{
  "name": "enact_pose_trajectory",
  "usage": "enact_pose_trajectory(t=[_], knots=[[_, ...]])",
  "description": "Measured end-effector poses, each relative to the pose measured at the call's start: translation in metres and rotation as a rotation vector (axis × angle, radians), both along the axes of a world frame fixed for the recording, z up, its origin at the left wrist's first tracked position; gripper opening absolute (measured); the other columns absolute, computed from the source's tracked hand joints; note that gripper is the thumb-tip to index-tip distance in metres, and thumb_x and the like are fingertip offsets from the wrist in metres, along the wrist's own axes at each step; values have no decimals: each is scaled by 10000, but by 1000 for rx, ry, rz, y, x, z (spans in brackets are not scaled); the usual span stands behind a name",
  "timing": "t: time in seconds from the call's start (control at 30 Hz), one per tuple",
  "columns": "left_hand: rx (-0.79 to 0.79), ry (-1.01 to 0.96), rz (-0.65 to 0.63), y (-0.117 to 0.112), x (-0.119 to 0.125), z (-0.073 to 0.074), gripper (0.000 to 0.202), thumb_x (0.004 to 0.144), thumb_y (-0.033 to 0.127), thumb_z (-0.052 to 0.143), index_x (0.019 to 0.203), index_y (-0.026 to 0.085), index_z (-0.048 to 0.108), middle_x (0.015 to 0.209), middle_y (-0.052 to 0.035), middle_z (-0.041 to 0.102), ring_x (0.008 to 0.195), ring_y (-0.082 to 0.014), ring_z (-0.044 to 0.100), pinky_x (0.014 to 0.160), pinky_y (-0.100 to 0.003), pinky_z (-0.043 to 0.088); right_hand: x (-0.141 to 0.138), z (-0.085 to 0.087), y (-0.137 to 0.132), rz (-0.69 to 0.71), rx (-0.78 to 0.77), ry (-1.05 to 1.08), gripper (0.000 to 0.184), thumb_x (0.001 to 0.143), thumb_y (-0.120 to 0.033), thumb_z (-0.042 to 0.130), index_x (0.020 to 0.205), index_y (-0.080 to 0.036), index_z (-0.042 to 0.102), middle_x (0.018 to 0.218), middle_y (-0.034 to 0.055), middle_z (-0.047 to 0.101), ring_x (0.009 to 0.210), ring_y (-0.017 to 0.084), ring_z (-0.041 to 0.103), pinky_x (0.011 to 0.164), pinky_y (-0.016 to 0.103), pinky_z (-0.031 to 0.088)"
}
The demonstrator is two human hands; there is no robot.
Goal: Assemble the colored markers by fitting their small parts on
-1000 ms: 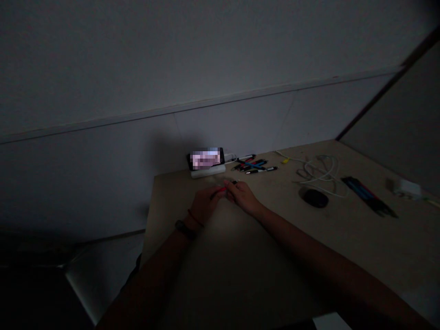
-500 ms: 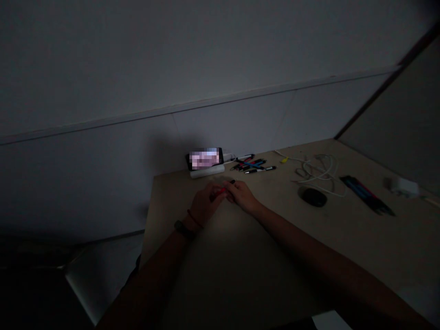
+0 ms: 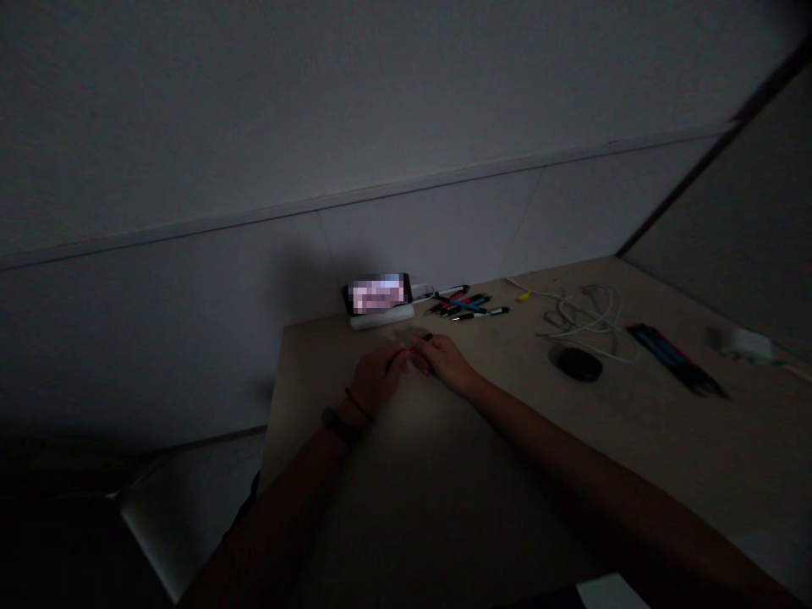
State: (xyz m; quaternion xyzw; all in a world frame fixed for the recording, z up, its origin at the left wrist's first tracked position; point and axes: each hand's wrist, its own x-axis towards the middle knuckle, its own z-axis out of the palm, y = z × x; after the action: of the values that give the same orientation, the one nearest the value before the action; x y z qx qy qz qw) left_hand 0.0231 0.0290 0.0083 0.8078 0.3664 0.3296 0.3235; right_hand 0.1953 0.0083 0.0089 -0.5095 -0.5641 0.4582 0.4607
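The scene is very dark. Both of my hands meet over the far part of a pale table (image 3: 444, 474). My left hand (image 3: 375, 379) and my right hand (image 3: 444, 359) have their fingers pinched on a thin red pen (image 3: 415, 345) with a dark tip, held between them just above the tabletop. My left wrist carries a dark band and a thin red cord.
A lit phone (image 3: 379, 293) leans on a white block at the table's far edge by the wall. Several pens (image 3: 466, 304) lie to its right, then a coiled white cable (image 3: 584, 313), a black mouse (image 3: 578, 364), dark pens (image 3: 676, 359) and a white adapter (image 3: 748, 344).
My hands have closed in on each other a little, so less of the red pen shows between them. The view has shifted slightly.
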Motion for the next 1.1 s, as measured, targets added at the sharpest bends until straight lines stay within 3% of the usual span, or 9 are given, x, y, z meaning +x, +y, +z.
enact_pose_trajectory(t=[0.13, 0.23, 0.37, 0.47, 0.7, 1.1], knots=[[24, 32, 5, -1, -1, 1, 419, 1046, 340, 392, 701, 207, 587, 651, -11, 630, 644, -162, 598, 676, -297, 445, -1, -1, 0, 14, 15, 33, 617, 892, -653, 518, 447, -234, 437, 402, -31, 449, 415, 109, 412, 511, 272, 355], [6, 22, 3, -1, -1, 0, 410, 1050, 368, 379, 748, 204, 603, 648, -6, 613, 626, -158, 583, 646, -295, 440, -1, -3, -1, 24, 43, 29, 614, 904, -637, 512, 448, -232, 437, 404, -33, 448, 421, 108, 418, 527, 269, 368], [-40, -74, 19, 1, 0, -4, 231, 943, 429, 616, 1012, 209, 615, 770, 7, 659, 681, -153, 615, 656, -276, 474, -1, -5, 0, -2, 26, -8, 630, 889, -682, 518, 459, -223, 485, 399, -24, 460, 419, 111, 427, 496, 261, 349], [-21, -91, 41, 1, 1, -7, 295, 833, 396, 754, 985, 212, 580, 823, 10, 663, 702, -148, 613, 672, -271, 478, -1, -4, 0, -24, -16, -14, 637, 844, -732, 543, 472, -215, 525, 400, -22, 469, 406, 111, 424, 462, 257, 318], [-38, -76, 33, -1, 0, -1, 210, 939, 406, 601, 885, 204, 617, 759, 2, 653, 678, -146, 585, 654, -267, 445, -1, 4, -3, 27, 32, -13, 652, 893, -693, 511, 446, -220, 482, 395, -21, 453, 411, 111, 421, 503, 264, 370], [-11, -1, -1, 1, -1, -3, 464, 1059, 376, 374, 711, 200, 625, 707, -17, 683, 675, -157, 636, 692, -287, 463, -1, -1, -2, 29, 41, 34, 629, 874, -702, 536, 471, -223, 486, 426, -20, 469, 426, 114, 429, 489, 269, 352]])
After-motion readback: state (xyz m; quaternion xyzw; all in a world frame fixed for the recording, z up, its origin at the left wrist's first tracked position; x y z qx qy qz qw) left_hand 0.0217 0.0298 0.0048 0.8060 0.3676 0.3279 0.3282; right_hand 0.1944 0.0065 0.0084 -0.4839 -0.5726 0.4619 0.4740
